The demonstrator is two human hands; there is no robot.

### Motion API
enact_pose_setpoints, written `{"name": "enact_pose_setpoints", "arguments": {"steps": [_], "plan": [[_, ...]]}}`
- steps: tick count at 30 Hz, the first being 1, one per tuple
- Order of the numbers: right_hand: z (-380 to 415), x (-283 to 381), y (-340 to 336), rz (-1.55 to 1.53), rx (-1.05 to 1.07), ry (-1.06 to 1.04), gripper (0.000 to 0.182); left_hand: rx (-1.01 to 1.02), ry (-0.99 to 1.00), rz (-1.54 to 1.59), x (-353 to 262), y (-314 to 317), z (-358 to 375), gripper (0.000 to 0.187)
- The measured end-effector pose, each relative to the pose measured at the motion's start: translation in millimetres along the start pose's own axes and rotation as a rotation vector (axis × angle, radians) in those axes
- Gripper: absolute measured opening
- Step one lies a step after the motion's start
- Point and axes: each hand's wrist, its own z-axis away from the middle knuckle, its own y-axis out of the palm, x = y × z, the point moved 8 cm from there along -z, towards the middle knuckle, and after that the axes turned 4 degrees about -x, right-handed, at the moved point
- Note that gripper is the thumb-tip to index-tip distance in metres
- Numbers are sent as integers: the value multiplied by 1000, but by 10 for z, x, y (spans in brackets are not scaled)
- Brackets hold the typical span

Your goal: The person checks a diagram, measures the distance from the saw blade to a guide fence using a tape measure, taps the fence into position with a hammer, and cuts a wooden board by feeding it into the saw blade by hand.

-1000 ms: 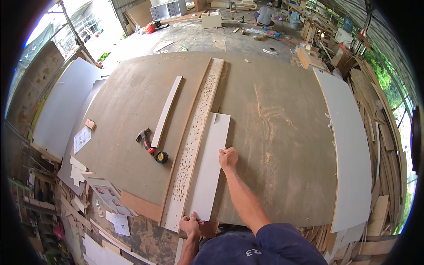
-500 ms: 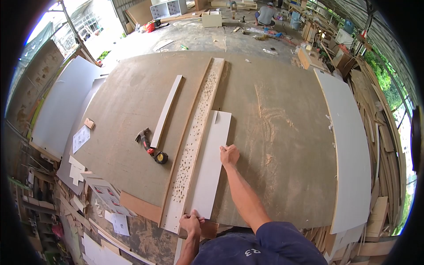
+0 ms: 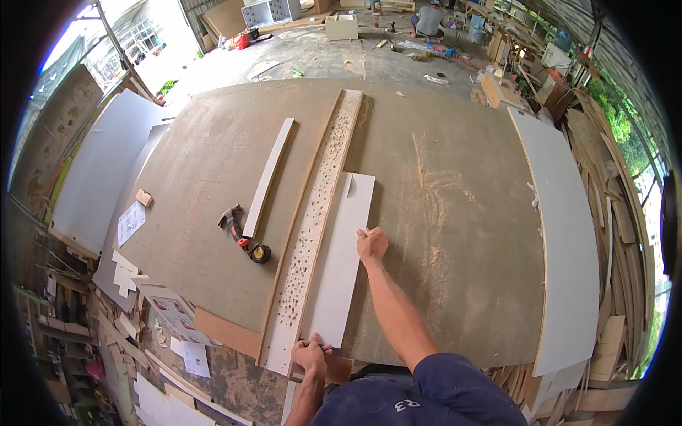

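A white board [image 3: 337, 266] lies on the large worktable [image 3: 469, 284], its long edge alongside a long strip full of holes [image 3: 307, 245]. My right hand [image 3: 372, 244] is closed on the board's right edge. At the near end of the same board, my left hand [image 3: 310, 353] is closed on its edge by the lower corner. Left of the strip rest a narrow white strip [image 3: 268, 177], a hammer [image 3: 233, 226] and a round black and yellow tool [image 3: 261, 253].
A white panel [image 3: 568, 248] stands along the table's right side, and another white panel [image 3: 106, 170] leans at the left. A paper sheet [image 3: 132, 223] and a small wood block [image 3: 143, 198] lie at the left edge. A person [image 3: 429, 21] crouches far back.
My head view has shifted slightly. Both hands keep their hold on the white board, with almost no visible movement.
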Motion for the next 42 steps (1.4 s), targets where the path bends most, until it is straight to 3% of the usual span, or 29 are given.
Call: {"name": "enact_pose_setpoints", "arguments": {"steps": [8,42], "plan": [[-88,-74,139,-20,-93,-78,40,1,2,9,-45,100,-27,28],[-785,138,280,-68,95,69,34,-43,36,107,-291,745,-259,30]]}}
